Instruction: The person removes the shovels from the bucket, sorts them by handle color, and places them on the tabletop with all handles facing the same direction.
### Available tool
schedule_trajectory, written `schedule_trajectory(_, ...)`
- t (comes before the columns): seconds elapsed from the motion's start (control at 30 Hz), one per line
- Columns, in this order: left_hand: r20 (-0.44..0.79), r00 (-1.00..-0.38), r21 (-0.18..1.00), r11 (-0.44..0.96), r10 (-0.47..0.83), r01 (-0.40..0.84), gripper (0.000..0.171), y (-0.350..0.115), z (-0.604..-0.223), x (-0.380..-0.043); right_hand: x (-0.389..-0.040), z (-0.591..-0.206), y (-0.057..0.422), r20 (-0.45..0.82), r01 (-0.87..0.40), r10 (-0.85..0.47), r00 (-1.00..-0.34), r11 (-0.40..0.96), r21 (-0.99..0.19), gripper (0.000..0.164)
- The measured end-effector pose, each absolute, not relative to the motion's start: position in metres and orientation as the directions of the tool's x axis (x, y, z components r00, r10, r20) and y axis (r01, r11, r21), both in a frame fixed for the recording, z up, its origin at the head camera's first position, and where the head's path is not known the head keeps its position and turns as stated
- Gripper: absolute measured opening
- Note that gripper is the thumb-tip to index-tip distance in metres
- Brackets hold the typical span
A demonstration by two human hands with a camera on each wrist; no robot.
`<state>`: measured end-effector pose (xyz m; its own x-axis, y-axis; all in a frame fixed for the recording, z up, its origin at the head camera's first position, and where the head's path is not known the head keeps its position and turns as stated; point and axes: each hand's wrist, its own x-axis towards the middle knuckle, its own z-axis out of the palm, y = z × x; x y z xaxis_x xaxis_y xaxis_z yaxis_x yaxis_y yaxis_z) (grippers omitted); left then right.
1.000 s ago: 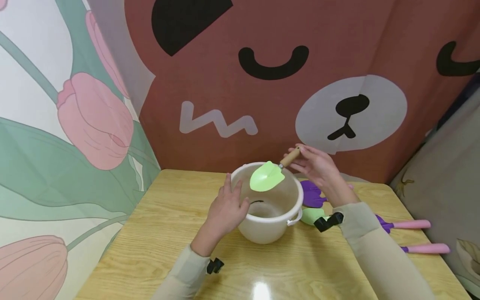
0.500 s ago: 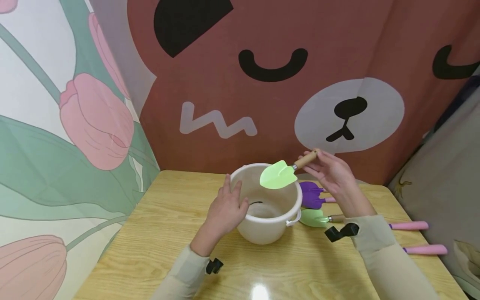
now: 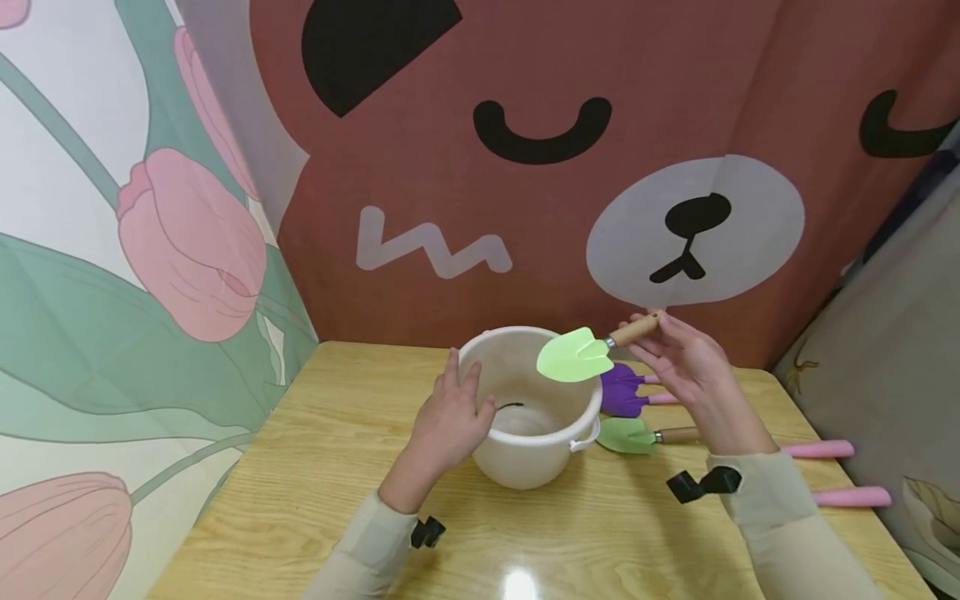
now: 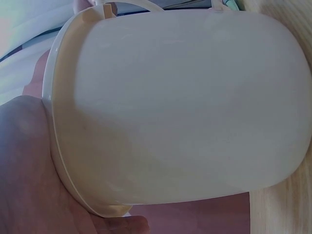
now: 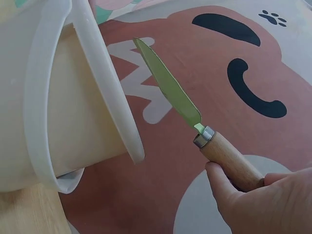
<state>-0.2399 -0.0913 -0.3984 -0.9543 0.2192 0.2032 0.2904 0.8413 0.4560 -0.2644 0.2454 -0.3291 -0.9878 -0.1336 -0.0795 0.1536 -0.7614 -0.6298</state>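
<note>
A white bucket (image 3: 525, 467) stands upright on the wooden table. My left hand (image 3: 450, 425) rests over its left rim, fingers and thumb extended and spread; the left wrist view shows the palm against the rim (image 4: 53, 126). A light green trowel (image 3: 576, 357) hangs in the air over the bucket's right side, blade pointing left. My right hand (image 3: 690, 362) pinches the end of its wooden handle (image 5: 233, 161) between thumb and fingers. In the right wrist view the blade (image 5: 168, 83) shows nearly edge-on, to the right of the bucket. A thin dark curved line shows inside the bucket.
Right of the bucket lie purple tools (image 3: 621, 390) with pink handles and a second green trowel (image 3: 626, 436). Further right, two pink handles (image 3: 821, 449) stick out past my sleeve. The bucket's side handle lug (image 3: 585, 438) faces right. A printed curtain (image 3: 420, 167) hangs behind the table.
My right hand has moved right and slightly down with the trowel, whose blade has shifted from the bucket's middle toward its right rim. The left hand stays at the rim.
</note>
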Motion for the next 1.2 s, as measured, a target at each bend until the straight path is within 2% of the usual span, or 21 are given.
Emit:
schedule_trajectory(0.27,0.207,-0.955,0.459,0.842,0.211,0.285,0.066,-0.091,-0.398,-0.240,-0.254,-0.335,0.254,-0.047,0.150,-0.155,-0.987,-0.767,-0.624,0.022)
schedule_trajectory(0.47,0.220,-0.952,0.464,0.836,0.211,0.292,0.065,-0.092,-0.399,-0.240,-0.249,-0.341,0.261,-0.003,0.147,-0.174,-0.985,-0.820,-0.553,0.020)
schedule_trajectory(1.03,0.222,-0.950,0.463,0.834,0.217,0.299,0.065,-0.091,-0.400,-0.238,-0.222,-0.356,0.287,-0.042,0.164,-0.164,-0.986,-0.861,-0.482,0.025)
schedule_trajectory(1.2,0.221,-0.950,0.457,0.837,0.221,0.301,0.066,-0.090,-0.399,-0.237,-0.215,-0.362,0.294,-0.020,0.166,-0.177,-0.984,-0.873,-0.459,0.025)
